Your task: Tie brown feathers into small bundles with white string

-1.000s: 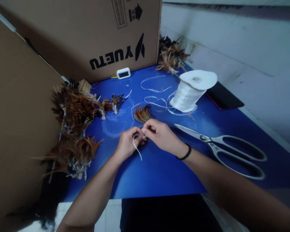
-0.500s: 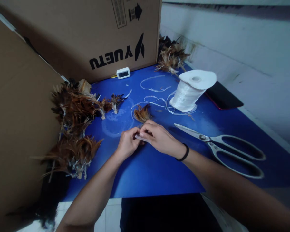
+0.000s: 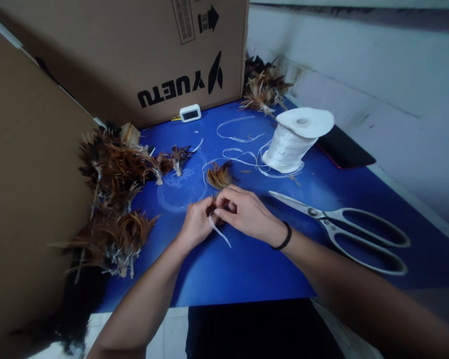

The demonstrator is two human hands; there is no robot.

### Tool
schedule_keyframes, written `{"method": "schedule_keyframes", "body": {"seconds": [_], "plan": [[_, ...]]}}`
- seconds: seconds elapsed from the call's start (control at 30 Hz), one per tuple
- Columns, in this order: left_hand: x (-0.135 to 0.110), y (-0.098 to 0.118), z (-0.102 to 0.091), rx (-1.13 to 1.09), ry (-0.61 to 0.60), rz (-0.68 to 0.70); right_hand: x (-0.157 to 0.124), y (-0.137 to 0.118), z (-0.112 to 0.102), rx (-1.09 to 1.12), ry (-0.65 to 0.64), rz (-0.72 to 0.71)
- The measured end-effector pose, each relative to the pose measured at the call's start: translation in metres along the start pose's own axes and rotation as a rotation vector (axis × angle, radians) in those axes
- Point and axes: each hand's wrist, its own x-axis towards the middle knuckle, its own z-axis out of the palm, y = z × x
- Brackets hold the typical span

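Note:
A small bunch of brown feathers (image 3: 220, 175) pokes out beyond my fingertips at the middle of the blue table. My left hand (image 3: 199, 219) is closed around the base of the bunch, which the fingers mostly hide. Beside it, touching it, my right hand (image 3: 243, 212) is closed with thumb and fingers pinched near the same spot. A short end of clear plastic string (image 3: 220, 233) hangs from between the hands towards me. Exactly how the string passes around the feathers is hidden.
White scissors (image 3: 336, 224) lie open on the right. Behind them stand a spool of clear string (image 3: 294, 142) and a dark phone (image 3: 344, 147). Feather bundles (image 3: 115, 199) crowd the left; more feathers (image 3: 265, 89) lie far back. A cardboard box (image 3: 153, 55) and a small digital timer (image 3: 190, 113) stand behind.
The string end, earlier lying across the right thumb and fingers, now dangles down towards me. Both hands stay in nearly the same place, and the feathers have barely moved.

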Motion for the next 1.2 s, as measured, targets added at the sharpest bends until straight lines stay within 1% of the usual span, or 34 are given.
{"method": "schedule_keyframes", "body": {"seconds": [0.1,0.17,0.23,0.33,0.43,0.6,0.7,0.8,0.93,1.07,1.13,1.2], "plan": [[0.000,0.001,-0.001,0.012,-0.005,0.003,0.001,0.002,-0.006,-0.001,-0.126,-0.110],[0.000,0.002,-0.002,0.028,-0.016,0.003,0.002,0.005,-0.008,0.020,-0.197,-0.122],[-0.001,0.003,-0.002,0.042,-0.029,0.003,0.004,0.008,-0.008,0.074,-0.211,-0.093],[-0.002,0.005,-0.001,0.011,-0.045,-0.012,0.005,0.011,-0.004,0.203,-0.176,-0.007],[-0.002,0.006,0.000,-0.090,-0.056,-0.053,0.006,0.010,-0.001,0.340,-0.118,0.093],[-0.002,0.006,0.002,-0.309,-0.061,-0.105,0.007,0.006,-0.003,0.659,-0.107,0.403],[-0.001,0.006,0.003,-0.337,-0.047,-0.106,0.009,0.007,-0.004,0.762,-0.075,0.465],[-0.001,0.004,0.003,-0.345,-0.044,-0.108,0.009,0.008,-0.005,0.666,-0.117,0.436],[0.000,0.003,0.001,-0.316,-0.031,-0.094,0.006,0.006,-0.006,0.399,-0.234,0.334],[0.001,0.002,0.001,-0.288,-0.016,-0.095,0.003,0.002,-0.007,0.036,-0.208,0.272],[0.001,0.002,0.001,-0.327,-0.037,-0.121,0.003,0.001,-0.007,-0.071,-0.203,0.242],[0.001,0.002,0.002,-0.349,-0.062,-0.139,0.003,0.001,-0.008,-0.115,-0.222,0.207]]}}
